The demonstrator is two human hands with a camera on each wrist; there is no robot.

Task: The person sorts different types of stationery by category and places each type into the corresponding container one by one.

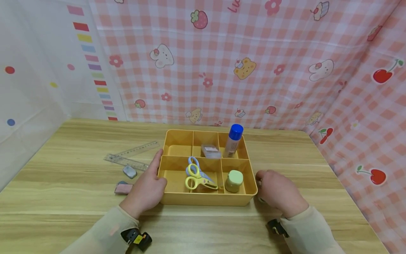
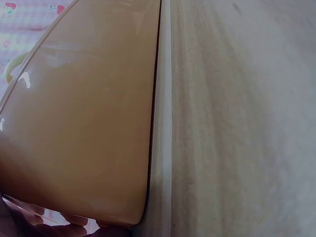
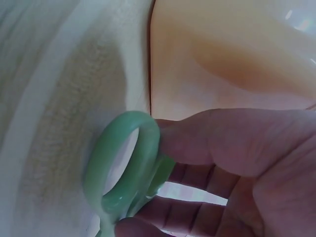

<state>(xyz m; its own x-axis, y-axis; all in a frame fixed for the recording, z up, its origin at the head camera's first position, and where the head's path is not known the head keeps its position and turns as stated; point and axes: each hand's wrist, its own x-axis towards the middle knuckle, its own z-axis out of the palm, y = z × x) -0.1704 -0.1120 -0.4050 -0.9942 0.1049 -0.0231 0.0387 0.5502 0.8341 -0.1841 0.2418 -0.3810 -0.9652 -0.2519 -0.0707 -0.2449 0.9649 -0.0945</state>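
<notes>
A yellow divided storage box (image 1: 204, 199) sits on the table. My left hand (image 1: 147, 190) holds its left side, with fingers along the outer wall and the thumb over the rim; the left wrist view shows the box's front wall (image 2: 89, 108). Beside the right wall, my right hand (image 1: 279, 192) pinches green-handled scissors by a loop (image 3: 121, 165); their blades are hidden. Inside the box lie blue scissors (image 1: 193, 165) and yellow scissors (image 1: 198, 180). A green-lidded jar (image 1: 234, 180), a glue stick (image 1: 234, 141) and a small clear case (image 1: 211, 151) occupy other compartments.
Left of the box lie a clear ruler (image 1: 139, 149) and a clear set square (image 1: 127, 161), overlapping. Nearer me are a grey eraser-like block (image 1: 129, 171) and a pink-and-blue item (image 1: 123, 188). Patterned cloth (image 1: 203, 63) hangs behind the table.
</notes>
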